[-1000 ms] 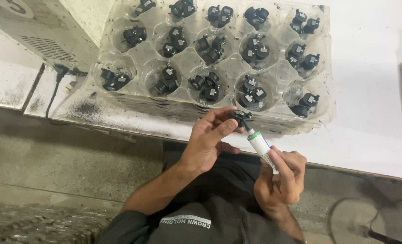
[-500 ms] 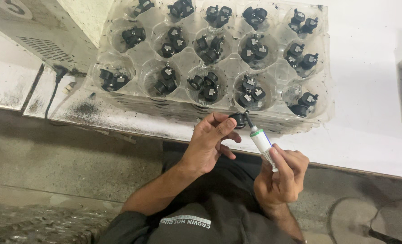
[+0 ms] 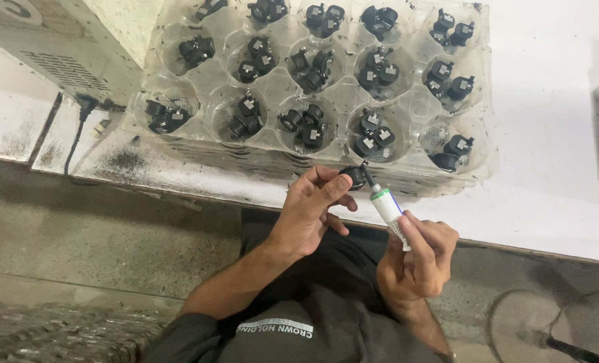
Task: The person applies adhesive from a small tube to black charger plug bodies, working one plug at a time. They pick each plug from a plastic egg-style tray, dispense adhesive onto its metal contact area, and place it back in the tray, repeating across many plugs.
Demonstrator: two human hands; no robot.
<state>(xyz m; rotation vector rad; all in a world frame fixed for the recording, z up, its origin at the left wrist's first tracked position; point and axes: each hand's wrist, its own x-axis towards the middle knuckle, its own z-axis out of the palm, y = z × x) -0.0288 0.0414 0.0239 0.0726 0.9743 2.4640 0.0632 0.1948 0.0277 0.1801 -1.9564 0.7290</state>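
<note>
Grey concrete floor runs below the white desk [image 3: 555, 168]. Nearest, the right hand [image 3: 417, 259] keeps its grip closed around a small white tube with a green band [image 3: 387, 207], nozzle tip touching the small black round plastic part [image 3: 353, 177] pinched in the left hand [image 3: 309, 212]. Beyond lies a clear plastic compartment tray [image 3: 414, 104] of similar black parts. Both hands have barely shifted since a second ago.
</note>
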